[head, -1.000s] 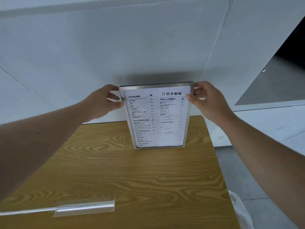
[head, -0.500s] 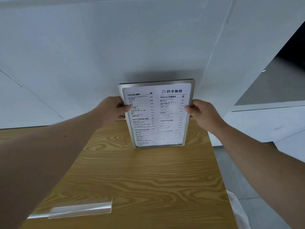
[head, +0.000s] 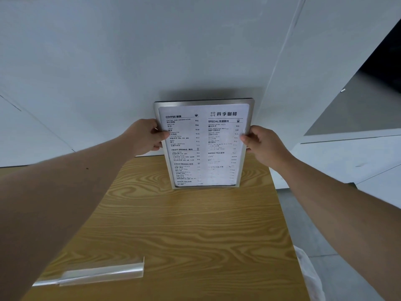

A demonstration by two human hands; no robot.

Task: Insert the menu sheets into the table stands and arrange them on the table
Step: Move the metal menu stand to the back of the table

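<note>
Both hands have slid down the metal-framed menu stand (head: 204, 144) to mid-height; left hand (head: 144, 137) and right hand (head: 263, 144) each clamp a side edge. It stands upright at the wood-grain tabletop's (head: 184, 231) far end. Headings read "COFFEE", "SPECIAL". I note a clear acrylic stand (head: 102, 273) lying flat nearer.

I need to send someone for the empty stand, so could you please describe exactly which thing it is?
Start at the wooden table against the white wall. The framed menu stand, held by both hands, is upright at its far edge. The clear acrylic stand lies flat near the front left edge, transparent and holding no sheet.
</note>
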